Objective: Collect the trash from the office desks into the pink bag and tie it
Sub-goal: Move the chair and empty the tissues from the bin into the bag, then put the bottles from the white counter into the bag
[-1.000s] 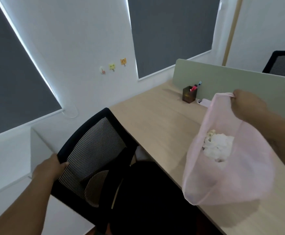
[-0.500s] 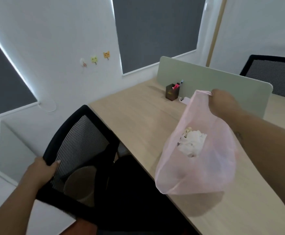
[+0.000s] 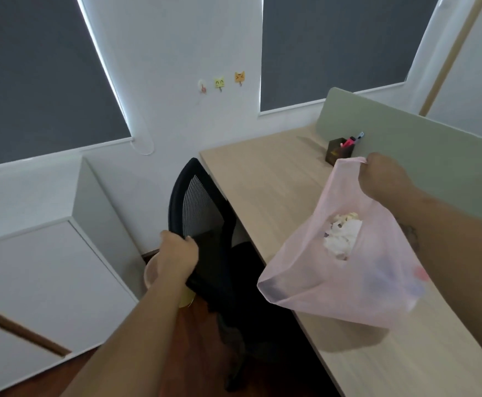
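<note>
Pink bag (image 3: pixel 305 282) is hanging mouth-up, long axis vertical, over the window-side surface (image 3: pixel 262 179), the right hand (image 3: pixel 383 176) keeping a tight grip on its rim, the left hand (image 3: pixel 176 256) clasping the chair (image 3: pixel 202 213).

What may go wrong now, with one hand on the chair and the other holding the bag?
The right hand grips the pink bag at one edge only; its mouth gapes, so the crumpled paper might spill.
The left hand grips the black chair; the pale bin close beside it could be knocked over.

One pink bag (image 3: pixel 305 279), one chair (image 3: pixel 201 209), one desk (image 3: pixel 268 181), three hooks (image 3: pixel 219 83).
</note>
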`<control>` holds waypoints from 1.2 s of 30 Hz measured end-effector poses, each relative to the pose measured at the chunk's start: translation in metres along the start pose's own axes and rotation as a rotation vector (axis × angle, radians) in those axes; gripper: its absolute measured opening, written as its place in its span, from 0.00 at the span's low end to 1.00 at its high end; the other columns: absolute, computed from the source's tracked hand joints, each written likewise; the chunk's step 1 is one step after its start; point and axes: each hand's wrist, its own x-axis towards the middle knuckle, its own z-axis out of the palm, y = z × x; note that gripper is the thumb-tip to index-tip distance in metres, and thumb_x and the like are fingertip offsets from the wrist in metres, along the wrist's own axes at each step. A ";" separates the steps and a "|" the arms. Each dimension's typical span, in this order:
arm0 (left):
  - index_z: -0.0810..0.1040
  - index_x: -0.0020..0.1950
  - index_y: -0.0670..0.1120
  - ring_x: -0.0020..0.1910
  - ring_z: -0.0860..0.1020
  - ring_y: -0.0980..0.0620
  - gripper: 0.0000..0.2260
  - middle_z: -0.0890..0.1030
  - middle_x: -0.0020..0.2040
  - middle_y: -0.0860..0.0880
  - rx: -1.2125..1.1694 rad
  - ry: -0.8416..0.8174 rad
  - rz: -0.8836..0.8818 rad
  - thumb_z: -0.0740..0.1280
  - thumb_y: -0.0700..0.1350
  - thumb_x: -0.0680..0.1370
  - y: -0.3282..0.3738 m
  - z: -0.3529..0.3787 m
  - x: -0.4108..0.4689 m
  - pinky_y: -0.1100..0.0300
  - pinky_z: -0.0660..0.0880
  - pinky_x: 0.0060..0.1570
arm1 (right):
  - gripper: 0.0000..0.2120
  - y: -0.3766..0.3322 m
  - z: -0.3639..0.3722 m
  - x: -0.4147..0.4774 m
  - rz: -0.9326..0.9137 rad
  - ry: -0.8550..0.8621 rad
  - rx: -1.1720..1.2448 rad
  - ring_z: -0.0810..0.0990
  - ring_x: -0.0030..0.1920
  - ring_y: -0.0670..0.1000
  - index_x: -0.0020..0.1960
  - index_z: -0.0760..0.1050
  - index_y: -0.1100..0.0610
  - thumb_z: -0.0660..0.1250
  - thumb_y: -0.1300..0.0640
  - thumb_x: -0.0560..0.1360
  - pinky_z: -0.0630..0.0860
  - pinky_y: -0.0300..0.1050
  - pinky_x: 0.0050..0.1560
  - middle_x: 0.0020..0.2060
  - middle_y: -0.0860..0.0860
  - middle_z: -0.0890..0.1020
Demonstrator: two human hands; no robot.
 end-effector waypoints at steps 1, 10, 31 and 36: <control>0.65 0.66 0.37 0.51 0.75 0.41 0.17 0.77 0.54 0.40 -0.051 -0.008 -0.039 0.59 0.47 0.83 0.004 0.007 -0.007 0.46 0.74 0.52 | 0.11 -0.004 0.003 -0.003 -0.010 -0.003 0.013 0.76 0.58 0.68 0.56 0.72 0.69 0.56 0.65 0.79 0.72 0.56 0.57 0.57 0.68 0.77; 0.61 0.71 0.37 0.65 0.73 0.37 0.20 0.73 0.68 0.38 -0.215 0.086 -0.131 0.54 0.48 0.84 0.029 0.050 -0.042 0.46 0.70 0.65 | 0.14 -0.024 0.003 -0.019 0.028 -0.013 0.142 0.75 0.58 0.67 0.58 0.71 0.66 0.53 0.60 0.80 0.72 0.54 0.55 0.58 0.67 0.76; 0.69 0.46 0.47 0.56 0.71 0.42 0.10 0.73 0.56 0.46 0.224 -0.109 0.567 0.59 0.52 0.82 0.175 0.014 0.028 0.51 0.67 0.53 | 0.12 -0.027 -0.150 -0.013 -0.201 0.053 0.286 0.69 0.37 0.56 0.48 0.76 0.57 0.53 0.61 0.79 0.66 0.43 0.32 0.39 0.55 0.73; 0.62 0.41 0.47 0.38 0.70 0.44 0.07 0.68 0.39 0.49 -0.032 -0.074 0.656 0.55 0.40 0.79 0.204 -0.031 0.035 0.57 0.65 0.36 | 0.12 -0.054 -0.174 0.000 -0.206 0.178 0.234 0.71 0.46 0.58 0.49 0.76 0.57 0.54 0.62 0.79 0.67 0.46 0.39 0.46 0.55 0.74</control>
